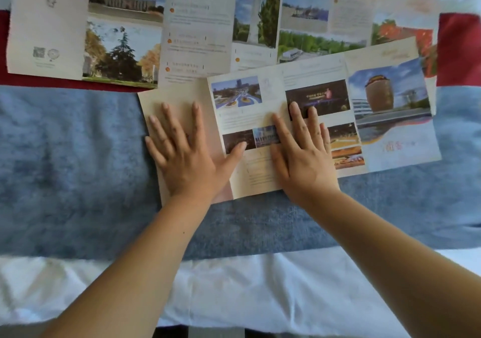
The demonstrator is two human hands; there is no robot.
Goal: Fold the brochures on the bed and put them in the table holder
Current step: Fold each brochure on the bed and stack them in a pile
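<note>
The bed carries a white sheet (234,288) along its near edge, then a blue blanket (65,171) across the middle and a red strip (458,49) farther back. Two brochures lie on it. The far brochure (125,25) is spread fully open toward the far edge. The near brochure (390,129) overlaps it at mid-bed, its left panel folded over. The left hand (187,155) lies flat on that folded panel. The right hand (302,155) presses the printed page just beside it. Each grip is released, fingers straight and spread.

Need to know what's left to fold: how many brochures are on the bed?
2. Near brochure lies under left hand and right hand; far brochure lies spread beyond it, possibly two sheets.
</note>
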